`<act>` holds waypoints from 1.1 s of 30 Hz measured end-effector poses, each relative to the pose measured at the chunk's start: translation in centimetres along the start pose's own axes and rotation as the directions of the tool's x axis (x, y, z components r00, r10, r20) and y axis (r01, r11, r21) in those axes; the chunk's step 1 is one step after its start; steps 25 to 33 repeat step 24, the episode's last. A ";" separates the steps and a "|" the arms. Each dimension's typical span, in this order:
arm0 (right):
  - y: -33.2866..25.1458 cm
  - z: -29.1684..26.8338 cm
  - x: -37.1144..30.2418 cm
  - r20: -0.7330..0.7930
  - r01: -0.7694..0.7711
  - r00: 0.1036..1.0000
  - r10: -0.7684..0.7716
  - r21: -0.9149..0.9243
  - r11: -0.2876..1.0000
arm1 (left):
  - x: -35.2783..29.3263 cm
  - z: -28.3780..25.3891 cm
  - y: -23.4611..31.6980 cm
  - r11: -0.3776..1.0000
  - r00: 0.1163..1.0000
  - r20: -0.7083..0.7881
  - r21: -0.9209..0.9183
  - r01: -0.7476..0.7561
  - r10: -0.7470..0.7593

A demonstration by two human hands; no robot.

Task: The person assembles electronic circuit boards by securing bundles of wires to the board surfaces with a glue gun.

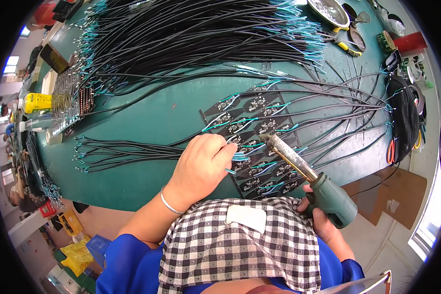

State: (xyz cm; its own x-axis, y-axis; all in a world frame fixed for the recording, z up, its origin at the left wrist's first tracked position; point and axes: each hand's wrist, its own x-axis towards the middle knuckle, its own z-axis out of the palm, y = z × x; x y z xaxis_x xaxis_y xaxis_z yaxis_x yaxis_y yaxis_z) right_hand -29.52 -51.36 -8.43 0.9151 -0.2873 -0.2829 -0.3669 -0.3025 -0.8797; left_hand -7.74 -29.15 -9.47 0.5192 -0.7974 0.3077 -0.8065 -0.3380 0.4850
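Observation:
My left hand (201, 166) is closed round a small bunch of black cables (132, 149), and their stripped blue-green wire ends stick out past its fingertips. Just beside those ends lies a panel of small black circuit boards (247, 127), with cables running from many of them to the right. My right hand (321, 220) grips a soldering gun (333, 201) with a green pistol handle. Its long metal barrel points up and left, the tip over the middle of the panel. Whether the tip touches a board, I cannot tell.
A big heap of black cables (196, 34) covers the far side of the green table (127, 181). Stacked board panels (71, 100) and a yellow bottle (36, 103) stand at left. Yellow-handled pliers (348, 48), a metal dish (330, 11) and a black bag (404, 115) are at right.

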 end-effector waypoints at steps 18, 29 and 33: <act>1.7 0.6 -2.3 0.051 0.037 0.998 -0.026 -0.226 0.974 | -2.3 1.2 2.0 0.998 1.000 -0.019 0.069 0.001 0.000; 1.9 0.5 -1.3 0.089 0.302 0.952 -0.294 -0.450 0.840 | -1.8 1.3 2.1 1.000 1.000 -0.025 0.012 0.010 -0.009; 1.9 0.5 -1.3 0.089 0.302 0.952 -0.294 -0.450 0.840 | -1.8 1.3 2.1 1.000 1.000 -0.025 0.012 0.010 -0.009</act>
